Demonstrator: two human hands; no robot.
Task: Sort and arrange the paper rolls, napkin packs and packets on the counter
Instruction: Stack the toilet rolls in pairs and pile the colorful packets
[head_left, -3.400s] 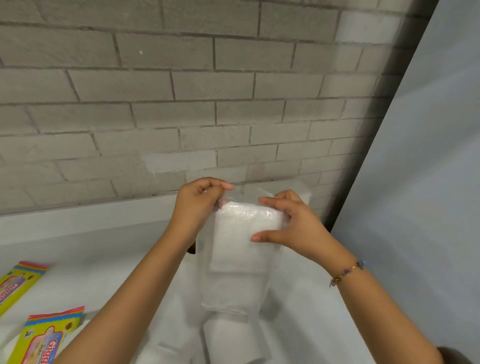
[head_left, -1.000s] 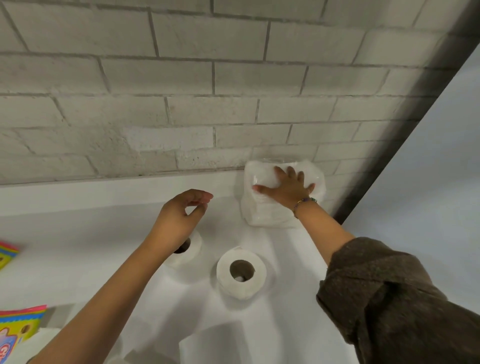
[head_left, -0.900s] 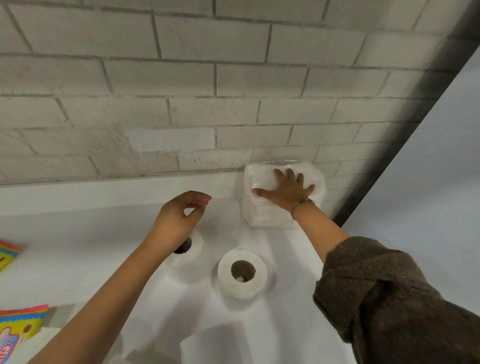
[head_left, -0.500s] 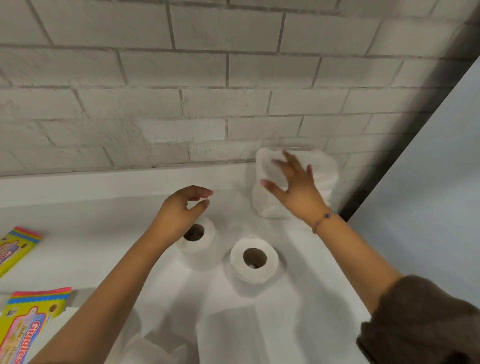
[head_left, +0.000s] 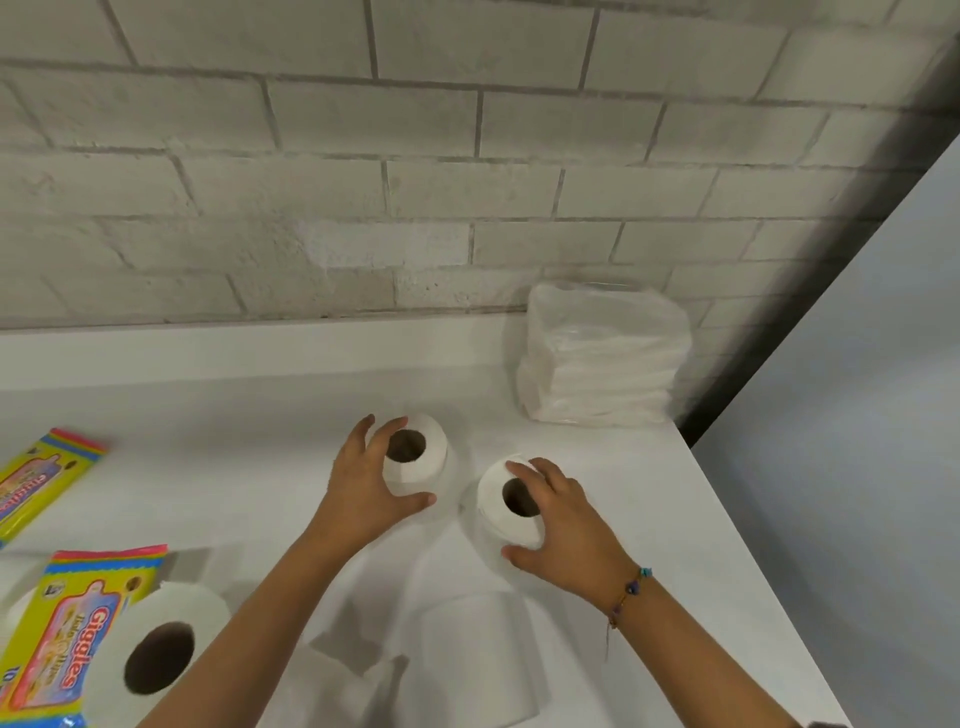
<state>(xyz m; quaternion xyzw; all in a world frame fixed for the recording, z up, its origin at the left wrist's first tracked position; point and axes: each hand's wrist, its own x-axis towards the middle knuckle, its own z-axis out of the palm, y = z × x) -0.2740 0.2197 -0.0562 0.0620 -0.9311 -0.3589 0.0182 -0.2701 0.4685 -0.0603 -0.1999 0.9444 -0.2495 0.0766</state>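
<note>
Two white paper rolls stand upright side by side on the white counter (head_left: 649, 493). My left hand (head_left: 363, 493) curls around the left roll (head_left: 421, 457), thumb in front and fingers behind. My right hand (head_left: 561, 530) grips the right roll (head_left: 506, 501) from its right side. A stack of clear-wrapped napkin packs (head_left: 602, 358) sits in the back right corner against the brick wall. Another roll (head_left: 156, 654) lies at the lower left, and a further roll (head_left: 483, 654) stands between my forearms.
Two yellow snack packets lie at the left: one (head_left: 47, 478) farther back, one labelled Giggles (head_left: 78, 623) under the near roll. The counter's right edge (head_left: 737, 540) drops off beside a grey panel. More white paper (head_left: 332, 675) sits near the bottom.
My right hand left the napkin pack stack in the corner and came back onto the right roll. My left hand dropped onto the left roll. The view tilted down.
</note>
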